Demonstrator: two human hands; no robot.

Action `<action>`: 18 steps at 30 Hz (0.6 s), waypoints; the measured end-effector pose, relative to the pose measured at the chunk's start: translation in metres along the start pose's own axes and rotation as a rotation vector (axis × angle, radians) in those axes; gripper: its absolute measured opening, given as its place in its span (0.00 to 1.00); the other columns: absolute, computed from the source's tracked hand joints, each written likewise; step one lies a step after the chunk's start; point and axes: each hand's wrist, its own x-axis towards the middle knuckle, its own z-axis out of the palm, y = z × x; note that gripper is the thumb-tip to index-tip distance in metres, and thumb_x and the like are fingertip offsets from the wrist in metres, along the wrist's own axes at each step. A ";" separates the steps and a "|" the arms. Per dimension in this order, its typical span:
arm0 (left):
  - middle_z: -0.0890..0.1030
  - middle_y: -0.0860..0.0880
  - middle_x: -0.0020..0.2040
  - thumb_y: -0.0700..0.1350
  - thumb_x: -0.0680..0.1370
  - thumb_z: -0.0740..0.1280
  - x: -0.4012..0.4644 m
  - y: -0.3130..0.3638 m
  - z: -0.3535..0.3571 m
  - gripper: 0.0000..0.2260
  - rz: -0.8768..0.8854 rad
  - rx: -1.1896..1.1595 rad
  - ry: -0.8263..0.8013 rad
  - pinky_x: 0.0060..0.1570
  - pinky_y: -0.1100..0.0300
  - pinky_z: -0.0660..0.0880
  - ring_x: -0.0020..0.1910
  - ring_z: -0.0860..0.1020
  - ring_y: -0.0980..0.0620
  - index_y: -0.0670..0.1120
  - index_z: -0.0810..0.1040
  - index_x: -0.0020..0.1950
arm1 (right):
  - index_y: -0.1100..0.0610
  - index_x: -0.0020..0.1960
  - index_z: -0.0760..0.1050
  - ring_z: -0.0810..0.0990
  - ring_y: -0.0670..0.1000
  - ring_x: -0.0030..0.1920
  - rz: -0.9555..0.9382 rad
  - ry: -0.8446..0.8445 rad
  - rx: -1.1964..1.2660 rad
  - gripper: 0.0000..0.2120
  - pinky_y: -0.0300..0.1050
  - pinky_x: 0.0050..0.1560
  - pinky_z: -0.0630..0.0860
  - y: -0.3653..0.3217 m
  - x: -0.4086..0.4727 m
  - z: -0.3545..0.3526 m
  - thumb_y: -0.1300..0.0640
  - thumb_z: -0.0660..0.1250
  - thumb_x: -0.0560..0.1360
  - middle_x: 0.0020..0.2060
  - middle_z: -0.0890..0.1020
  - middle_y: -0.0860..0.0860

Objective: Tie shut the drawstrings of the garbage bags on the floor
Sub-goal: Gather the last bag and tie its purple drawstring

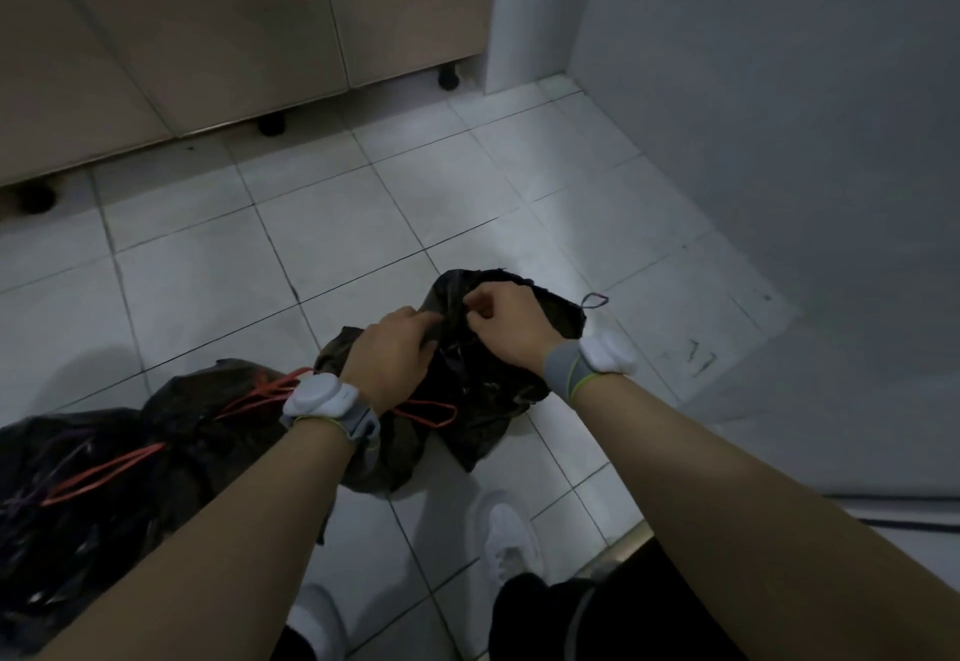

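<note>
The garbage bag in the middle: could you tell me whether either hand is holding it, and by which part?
Both. The left hand and right hand grip the gathered top edge of the black garbage bag.

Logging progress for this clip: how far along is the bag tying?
Looks done: the left bag, its red drawstring drawn tight. In hand: the left hand and right hand both grip the middle bag at its mouth. Left: its knot; the purple drawstring loop hangs loose.

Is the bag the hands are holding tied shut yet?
Not yet. Both hands, left and right, pinch the bag at its gathered top, and a purple drawstring loop hangs loose with no knot showing.
</note>
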 end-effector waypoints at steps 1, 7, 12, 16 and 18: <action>0.78 0.45 0.61 0.48 0.84 0.63 0.002 0.003 0.004 0.16 0.015 0.010 -0.033 0.55 0.48 0.77 0.57 0.80 0.40 0.50 0.76 0.72 | 0.60 0.60 0.81 0.82 0.54 0.57 0.018 0.003 0.005 0.13 0.41 0.62 0.75 0.009 -0.001 -0.004 0.60 0.67 0.77 0.56 0.85 0.56; 0.78 0.45 0.66 0.49 0.85 0.64 0.005 0.004 0.018 0.23 0.011 0.058 -0.157 0.60 0.49 0.77 0.64 0.78 0.42 0.50 0.68 0.80 | 0.58 0.60 0.82 0.82 0.53 0.58 0.156 0.076 0.039 0.14 0.36 0.62 0.72 0.046 0.004 -0.022 0.60 0.67 0.76 0.56 0.85 0.55; 0.80 0.44 0.66 0.51 0.82 0.68 0.011 0.003 0.020 0.29 0.001 0.061 -0.234 0.61 0.48 0.77 0.65 0.79 0.43 0.48 0.63 0.81 | 0.58 0.58 0.83 0.82 0.54 0.58 0.243 0.169 0.078 0.13 0.37 0.61 0.72 0.065 0.017 -0.032 0.60 0.67 0.75 0.54 0.85 0.55; 0.78 0.43 0.67 0.52 0.80 0.72 0.014 0.006 0.020 0.36 0.020 0.005 -0.215 0.58 0.47 0.78 0.64 0.79 0.41 0.48 0.58 0.82 | 0.60 0.58 0.83 0.81 0.56 0.58 0.275 0.253 0.095 0.13 0.41 0.62 0.72 0.077 0.022 -0.041 0.59 0.66 0.76 0.54 0.85 0.57; 0.78 0.43 0.65 0.54 0.78 0.74 0.016 0.008 0.021 0.37 0.037 -0.019 -0.177 0.54 0.48 0.78 0.61 0.79 0.41 0.48 0.58 0.81 | 0.61 0.59 0.82 0.80 0.56 0.58 0.303 0.275 0.107 0.13 0.40 0.60 0.72 0.083 0.022 -0.045 0.59 0.65 0.77 0.55 0.84 0.57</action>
